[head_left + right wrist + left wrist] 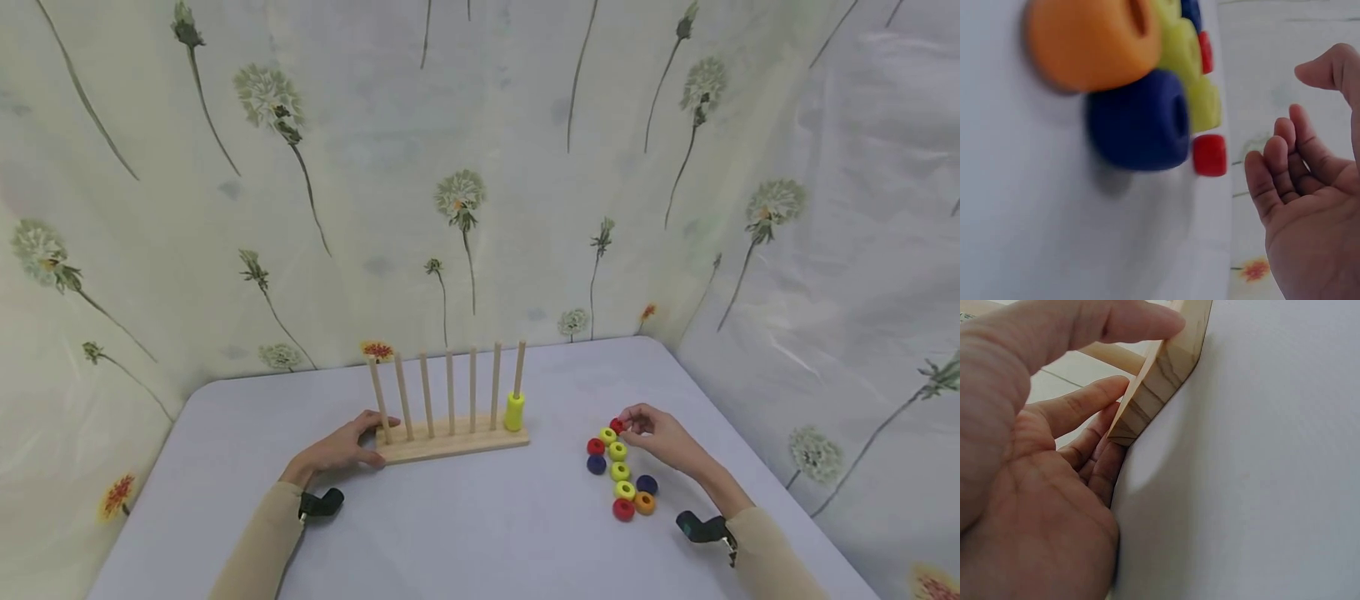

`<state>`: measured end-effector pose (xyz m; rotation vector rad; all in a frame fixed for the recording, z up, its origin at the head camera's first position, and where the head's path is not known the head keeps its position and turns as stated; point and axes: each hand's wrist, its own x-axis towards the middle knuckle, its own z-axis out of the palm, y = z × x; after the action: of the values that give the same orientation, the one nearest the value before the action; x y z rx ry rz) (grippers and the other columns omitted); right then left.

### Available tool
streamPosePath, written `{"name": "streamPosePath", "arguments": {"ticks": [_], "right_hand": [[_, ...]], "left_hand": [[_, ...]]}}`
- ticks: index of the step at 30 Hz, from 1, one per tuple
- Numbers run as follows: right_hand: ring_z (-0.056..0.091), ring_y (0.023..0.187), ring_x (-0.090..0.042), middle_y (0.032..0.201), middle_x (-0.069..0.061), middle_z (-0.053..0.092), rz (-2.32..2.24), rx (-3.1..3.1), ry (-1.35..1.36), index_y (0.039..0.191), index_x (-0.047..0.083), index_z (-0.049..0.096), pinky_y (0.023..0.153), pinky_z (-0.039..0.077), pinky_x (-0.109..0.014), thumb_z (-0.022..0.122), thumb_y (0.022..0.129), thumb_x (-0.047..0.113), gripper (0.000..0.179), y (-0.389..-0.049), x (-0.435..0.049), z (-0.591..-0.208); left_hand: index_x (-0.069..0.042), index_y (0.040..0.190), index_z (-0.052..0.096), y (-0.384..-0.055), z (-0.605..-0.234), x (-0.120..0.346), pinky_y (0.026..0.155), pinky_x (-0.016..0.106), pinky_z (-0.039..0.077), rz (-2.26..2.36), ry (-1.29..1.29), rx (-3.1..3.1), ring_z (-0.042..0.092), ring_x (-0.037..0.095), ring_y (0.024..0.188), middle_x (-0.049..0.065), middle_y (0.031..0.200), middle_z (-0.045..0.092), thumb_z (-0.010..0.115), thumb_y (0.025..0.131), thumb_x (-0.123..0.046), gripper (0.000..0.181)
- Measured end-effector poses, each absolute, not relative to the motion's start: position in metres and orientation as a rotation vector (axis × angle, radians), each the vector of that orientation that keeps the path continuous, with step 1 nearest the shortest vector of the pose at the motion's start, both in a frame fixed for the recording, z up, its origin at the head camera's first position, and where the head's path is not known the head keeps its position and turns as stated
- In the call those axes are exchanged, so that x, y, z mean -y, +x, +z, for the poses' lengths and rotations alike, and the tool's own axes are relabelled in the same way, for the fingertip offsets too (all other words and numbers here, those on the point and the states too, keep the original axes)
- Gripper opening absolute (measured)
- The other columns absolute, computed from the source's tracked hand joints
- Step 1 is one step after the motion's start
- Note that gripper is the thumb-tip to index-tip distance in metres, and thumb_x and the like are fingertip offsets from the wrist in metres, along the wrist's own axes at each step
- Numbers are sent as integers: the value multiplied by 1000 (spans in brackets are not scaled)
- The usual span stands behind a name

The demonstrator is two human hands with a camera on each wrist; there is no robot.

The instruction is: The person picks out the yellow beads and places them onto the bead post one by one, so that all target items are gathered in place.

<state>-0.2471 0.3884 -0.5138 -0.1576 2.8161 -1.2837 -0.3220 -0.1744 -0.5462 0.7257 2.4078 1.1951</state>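
Note:
A wooden peg rack (453,447) with several upright pegs stands on the table; yellow beads (514,412) are stacked on its rightmost peg. My left hand (337,446) grips the rack's left end. In the left wrist view, its thumb (1147,324) lies on one side of the base (1154,387) and the fingers are behind the other. Over at the right, my right hand (660,435) hovers by a red bead (617,425) at the far end of the loose beads. The right wrist view shows that hand's thumb and fingers apart, with nothing between them.
Loose beads lie in a rough column: several yellow ones (620,472), red ones (623,510), two dark blue ones (647,484) and one orange bead (645,502). The white table (450,533) meets a dandelion-patterned curtain (375,208) behind and at the sides.

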Motion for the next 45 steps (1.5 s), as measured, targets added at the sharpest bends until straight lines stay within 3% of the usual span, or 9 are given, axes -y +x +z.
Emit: {"name": "streamPosePath", "arguments": {"ticks": [11, 28, 37, 45], "right_hand": [[53, 88, -19, 98, -8, 57, -1229, -2748, -57, 111, 1, 54, 73, 48, -20, 73, 84, 22, 39, -241, -389, -536], [52, 85, -19, 94, -5, 57, -1116, -2824, -59, 109, 5, 57, 71, 47, -23, 75, 82, 26, 39, -245, -392, -540], [50, 84, -17, 92, -7, 54, -1208, -2921, -75, 111, 3, 56, 66, 44, -21, 69, 87, 18, 31, -245, -388, -526], [52, 91, -21, 97, -7, 57, -1292, -2997, -101, 110, 6, 56, 71, 45, -20, 68, 89, 23, 30, -255, -363, -497]], "left_hand": [[-24, 136, 52, -321, -548, 175, 107, 53, 26, 1195, 727, -2406, 36, 30, 132, 9, 137, 42, 79, 76, -28, 66], [-20, 138, 50, -320, -542, 174, 107, 53, 28, 1196, 755, -2404, 37, 31, 132, 11, 138, 42, 79, 77, -28, 68], [-19, 138, 51, -320, -543, 175, 109, 54, 25, 1200, 726, -2395, 35, 32, 133, 11, 138, 41, 80, 76, -26, 68], [-20, 138, 51, -322, -545, 175, 108, 54, 25, 1243, 740, -2363, 36, 31, 133, 10, 138, 41, 80, 76, -26, 68]]}}
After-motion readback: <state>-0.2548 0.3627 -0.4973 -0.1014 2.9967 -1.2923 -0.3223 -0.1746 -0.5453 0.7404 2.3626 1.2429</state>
